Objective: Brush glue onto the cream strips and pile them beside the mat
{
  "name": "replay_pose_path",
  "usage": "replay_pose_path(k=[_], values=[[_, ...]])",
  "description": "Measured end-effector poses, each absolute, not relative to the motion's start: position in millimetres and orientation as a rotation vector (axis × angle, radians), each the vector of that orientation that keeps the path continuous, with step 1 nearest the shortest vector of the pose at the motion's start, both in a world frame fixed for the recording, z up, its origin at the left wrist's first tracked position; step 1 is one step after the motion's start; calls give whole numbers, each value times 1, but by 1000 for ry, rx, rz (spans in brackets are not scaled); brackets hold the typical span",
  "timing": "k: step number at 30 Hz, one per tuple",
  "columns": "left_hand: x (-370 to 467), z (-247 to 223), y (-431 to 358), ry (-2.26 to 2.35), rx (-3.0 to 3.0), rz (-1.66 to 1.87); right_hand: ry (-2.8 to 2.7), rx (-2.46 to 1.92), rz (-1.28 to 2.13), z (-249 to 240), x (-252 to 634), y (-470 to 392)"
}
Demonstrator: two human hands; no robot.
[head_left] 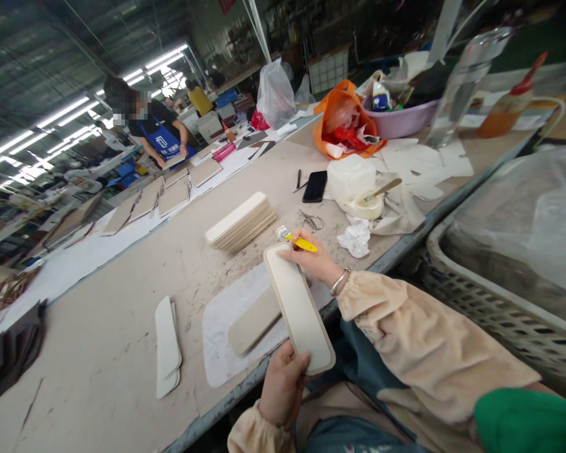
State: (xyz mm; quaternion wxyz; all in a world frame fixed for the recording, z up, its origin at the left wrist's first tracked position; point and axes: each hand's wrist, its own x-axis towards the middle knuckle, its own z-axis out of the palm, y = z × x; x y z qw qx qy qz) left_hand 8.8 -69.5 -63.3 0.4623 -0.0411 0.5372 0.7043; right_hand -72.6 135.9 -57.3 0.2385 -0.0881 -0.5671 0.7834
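Two hands share one pale panel (pixel 299 308), tilted above the near table (pixel 113 340) edge — your left hand (pixel 283 384) grips its lower end, thumb on the face, while your right hand (pixel 311 255) pinches the upper end and also clasps a yellow-handled brush (pixel 302 242) — just beside the scissors (pixel 311 220).

Phone (pixel 315 187): lay nearer than the orange bag (pixel 326 126).
Purple basin (pixel 408 122): stood just right of the orange bag.
Clear bottle (pixel 460 94): stood farther right of it.
Person in blue apron (pixel 163 137): stood well left of it.
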Motion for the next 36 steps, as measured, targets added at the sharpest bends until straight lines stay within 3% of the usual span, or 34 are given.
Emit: replay_pose_path(k=[12, 36], values=[[6, -59, -69, 1258, -228, 1742, -1517, -247, 2147, -64, -78, 139], [11, -85, -70, 1551, -272, 1710, -1690, -200, 1979, -62, -77, 138]])
